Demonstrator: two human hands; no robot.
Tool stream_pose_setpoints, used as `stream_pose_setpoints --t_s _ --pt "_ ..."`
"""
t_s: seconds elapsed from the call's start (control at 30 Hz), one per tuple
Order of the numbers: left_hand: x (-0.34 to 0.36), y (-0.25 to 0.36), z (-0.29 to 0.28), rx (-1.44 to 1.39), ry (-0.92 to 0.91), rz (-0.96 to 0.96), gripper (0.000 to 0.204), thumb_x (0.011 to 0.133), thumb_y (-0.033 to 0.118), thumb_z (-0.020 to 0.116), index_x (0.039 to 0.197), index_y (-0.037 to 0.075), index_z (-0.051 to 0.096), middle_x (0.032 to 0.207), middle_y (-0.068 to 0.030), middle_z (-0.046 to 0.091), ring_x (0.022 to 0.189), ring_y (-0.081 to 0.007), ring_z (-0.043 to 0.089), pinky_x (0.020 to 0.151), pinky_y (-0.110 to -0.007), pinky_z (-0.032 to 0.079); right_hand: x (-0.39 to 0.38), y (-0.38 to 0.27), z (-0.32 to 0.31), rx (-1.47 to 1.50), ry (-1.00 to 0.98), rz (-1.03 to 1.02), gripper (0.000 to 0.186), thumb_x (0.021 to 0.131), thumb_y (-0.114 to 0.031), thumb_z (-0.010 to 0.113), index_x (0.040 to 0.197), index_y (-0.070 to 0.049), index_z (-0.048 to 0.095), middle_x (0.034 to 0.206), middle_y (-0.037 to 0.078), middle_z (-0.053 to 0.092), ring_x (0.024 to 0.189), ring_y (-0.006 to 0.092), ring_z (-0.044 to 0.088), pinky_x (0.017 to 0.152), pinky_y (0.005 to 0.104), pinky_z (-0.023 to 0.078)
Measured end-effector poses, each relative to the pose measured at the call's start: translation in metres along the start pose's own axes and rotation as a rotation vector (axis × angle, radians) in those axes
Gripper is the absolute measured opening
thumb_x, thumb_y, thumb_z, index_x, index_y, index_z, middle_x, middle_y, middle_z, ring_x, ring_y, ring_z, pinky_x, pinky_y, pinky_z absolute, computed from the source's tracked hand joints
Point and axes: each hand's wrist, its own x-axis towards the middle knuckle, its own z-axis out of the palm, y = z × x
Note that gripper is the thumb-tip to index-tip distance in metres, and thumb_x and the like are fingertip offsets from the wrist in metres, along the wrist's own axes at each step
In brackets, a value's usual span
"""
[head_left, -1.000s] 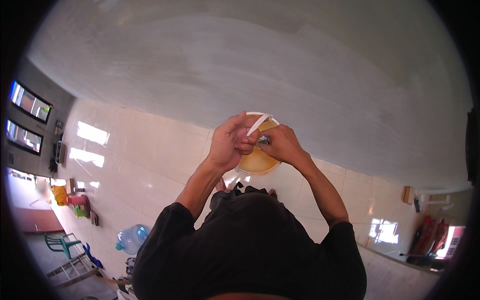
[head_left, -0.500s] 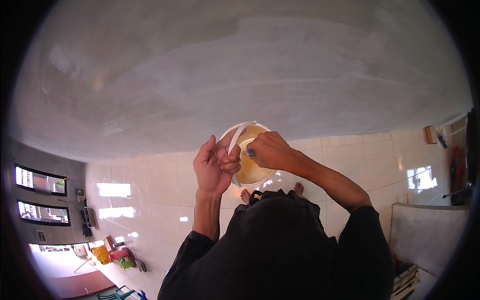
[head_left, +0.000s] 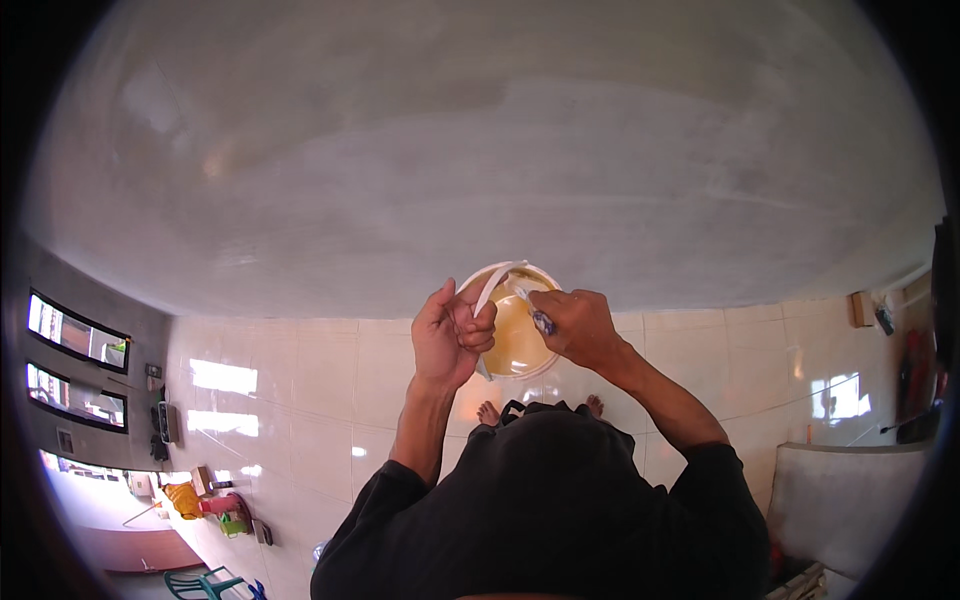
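Note:
A white bucket (head_left: 541, 271) hangs in front of me, with yellowish liquid (head_left: 511, 340) inside. My left hand (head_left: 449, 338) grips its white handle (head_left: 492, 287), fingers curled round it and thumb sticking up. In my right hand (head_left: 584, 326) is a paintbrush (head_left: 541, 320) with a blue-and-white patterned handle. The brush's pale head is tilted toward the bucket's far inner wall, near the handle's upper end; whether it touches the wall I cannot tell.
A grey plastered wall (head_left: 400, 180) rises just beyond the bucket. Glossy cream tiles (head_left: 310, 400) cover the floor. A low grey partition (head_left: 850, 500) stands at right. Far left are a green chair (head_left: 203, 582), a yellow cloth (head_left: 182, 500) and dark-framed windows (head_left: 80, 330).
My right hand has turned and drawn back to the right, bringing the brush's head up into sight inside the bucket. The bucket and my left hand appear slightly lower and farther right.

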Motion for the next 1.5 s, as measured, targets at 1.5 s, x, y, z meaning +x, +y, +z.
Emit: stream_pose_setpoints --t_s 1.5 --pt "0.006 0.006 0.007 0.013 -0.062 -0.021 0.071 0.104 0.05 0.034 0.143 -0.007 0.047 0.069 0.0056 0.033 0.052 -0.0029 0.023 0.048 -0.018 0.02 -0.004 -0.016 -0.011 0.778 -0.153 0.64 0.019 0.082 -0.014 0.079 0.092 0.001 0.075 0.076 0.009 0.075 0.06 0.0129 0.069 0.058 0.0311 0.055"
